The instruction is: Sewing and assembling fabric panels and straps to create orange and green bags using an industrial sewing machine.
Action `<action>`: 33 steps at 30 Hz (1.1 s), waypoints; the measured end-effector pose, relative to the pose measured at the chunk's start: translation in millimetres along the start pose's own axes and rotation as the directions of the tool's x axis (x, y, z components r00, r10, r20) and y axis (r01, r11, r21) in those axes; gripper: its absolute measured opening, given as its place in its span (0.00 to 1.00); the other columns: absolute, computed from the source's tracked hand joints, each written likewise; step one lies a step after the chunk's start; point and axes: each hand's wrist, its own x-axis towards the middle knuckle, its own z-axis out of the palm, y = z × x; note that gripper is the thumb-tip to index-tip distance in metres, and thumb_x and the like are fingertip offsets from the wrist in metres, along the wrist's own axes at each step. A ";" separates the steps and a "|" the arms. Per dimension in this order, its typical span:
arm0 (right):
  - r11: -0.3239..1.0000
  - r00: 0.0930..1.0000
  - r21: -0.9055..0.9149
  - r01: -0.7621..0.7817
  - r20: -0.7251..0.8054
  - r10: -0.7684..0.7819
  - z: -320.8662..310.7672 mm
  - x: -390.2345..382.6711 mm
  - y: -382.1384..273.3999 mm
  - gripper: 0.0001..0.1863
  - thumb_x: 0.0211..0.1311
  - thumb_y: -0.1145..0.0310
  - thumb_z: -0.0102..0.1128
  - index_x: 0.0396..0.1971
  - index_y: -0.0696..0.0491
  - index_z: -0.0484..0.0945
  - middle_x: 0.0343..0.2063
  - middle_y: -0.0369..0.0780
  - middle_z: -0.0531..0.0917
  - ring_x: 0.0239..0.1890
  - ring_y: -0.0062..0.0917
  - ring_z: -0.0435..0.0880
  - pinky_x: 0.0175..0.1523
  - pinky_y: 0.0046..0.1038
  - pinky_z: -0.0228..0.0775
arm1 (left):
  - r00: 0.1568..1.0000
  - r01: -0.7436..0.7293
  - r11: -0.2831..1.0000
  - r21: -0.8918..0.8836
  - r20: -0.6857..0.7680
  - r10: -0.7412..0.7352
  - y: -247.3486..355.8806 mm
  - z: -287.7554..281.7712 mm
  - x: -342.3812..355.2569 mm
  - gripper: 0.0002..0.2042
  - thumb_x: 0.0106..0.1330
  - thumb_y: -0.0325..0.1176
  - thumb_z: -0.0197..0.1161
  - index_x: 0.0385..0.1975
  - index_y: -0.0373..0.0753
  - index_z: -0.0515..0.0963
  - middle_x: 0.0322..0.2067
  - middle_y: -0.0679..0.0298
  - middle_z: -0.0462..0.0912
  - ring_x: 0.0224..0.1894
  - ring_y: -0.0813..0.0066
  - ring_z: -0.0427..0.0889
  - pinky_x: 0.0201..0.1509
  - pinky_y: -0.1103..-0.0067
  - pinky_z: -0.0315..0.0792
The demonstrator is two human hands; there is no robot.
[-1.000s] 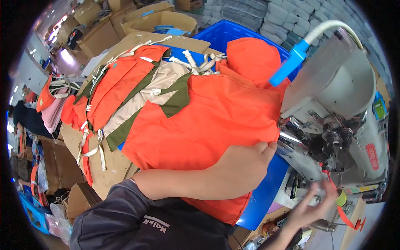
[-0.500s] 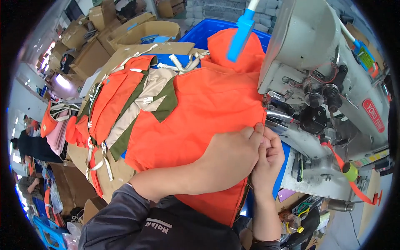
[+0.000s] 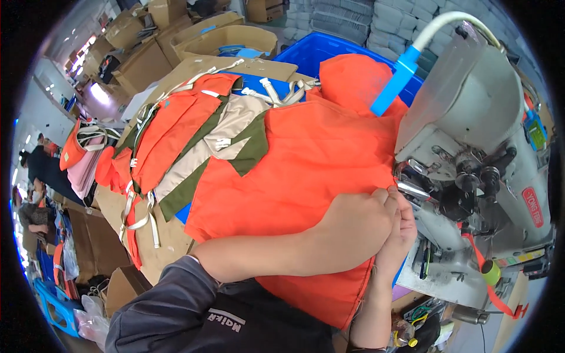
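1. I judge that the step in hand is arranging the edge of the orange fabric panel [image 3: 306, 153] beside the sewing machine [image 3: 488, 117], which stands at the right of the frame.
2. In my judgement, the next move calls for both hands to make this edge even and flat, with fingers away from the machine's metal parts.
3. The panel lies across the centre of the frame, and its lower part hangs toward my body.
4. My left hand [image 3: 356, 226], right of centre, rests over the panel, its fingers closed on the right edge.
5. My right hand [image 3: 405, 223] is just beside it, the fingers bent and touching the left ones; whether they also grip the cloth, I cannot tell.
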 end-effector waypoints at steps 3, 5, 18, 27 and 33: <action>0.999 1.000 -0.034 0.000 -0.009 0.000 1.0 -2.1 -4.1 0.11 0.71 0.74 0.49 0.47 0.62 0.75 0.42 0.41 0.83 0.42 0.17 0.80 0.50 0.19 0.71 | 0.999 0.036 0.997 -0.067 -0.023 -0.038 0.4 -1.6 -0.5 0.18 0.59 0.30 0.57 0.48 0.26 0.75 0.29 0.58 0.76 0.26 0.66 0.80 0.22 0.72 0.72; 0.998 0.999 -0.060 -0.022 0.023 0.023 1.4 -5.0 -10.0 0.12 0.72 0.73 0.50 0.49 0.62 0.73 0.41 0.40 0.83 0.41 0.16 0.80 0.49 0.19 0.71 | 0.999 0.032 0.993 -0.118 -0.033 -0.036 1.8 -8.6 -3.4 0.17 0.61 0.30 0.56 0.47 0.27 0.75 0.29 0.58 0.76 0.26 0.65 0.79 0.22 0.72 0.72; 1.000 0.998 -0.007 -0.006 0.062 0.006 -1.4 -22.8 -11.1 0.12 0.72 0.74 0.51 0.51 0.61 0.72 0.39 0.38 0.83 0.39 0.13 0.80 0.45 0.15 0.71 | 0.983 0.114 0.936 -0.333 -0.098 -0.154 2.6 -16.2 -5.5 0.12 0.60 0.28 0.61 0.44 0.34 0.80 0.25 0.56 0.76 0.22 0.60 0.78 0.24 0.70 0.71; 1.000 0.999 -0.005 -0.030 0.036 0.030 2.8 -14.5 -12.6 0.11 0.72 0.74 0.49 0.50 0.62 0.72 0.40 0.39 0.83 0.39 0.14 0.80 0.45 0.15 0.72 | 0.986 0.106 0.977 -0.186 -0.107 -0.127 7.1 -4.4 -3.7 0.15 0.62 0.29 0.59 0.48 0.31 0.77 0.30 0.58 0.76 0.23 0.61 0.79 0.23 0.70 0.71; 0.997 0.999 -0.060 0.046 -0.023 -0.047 5.7 -3.1 -5.7 0.10 0.71 0.74 0.50 0.47 0.62 0.73 0.40 0.39 0.83 0.40 0.14 0.80 0.44 0.15 0.72 | 0.991 0.111 0.979 -0.172 -0.059 -0.122 0.5 -2.4 2.6 0.16 0.63 0.31 0.59 0.50 0.32 0.76 0.32 0.59 0.76 0.26 0.62 0.79 0.26 0.70 0.71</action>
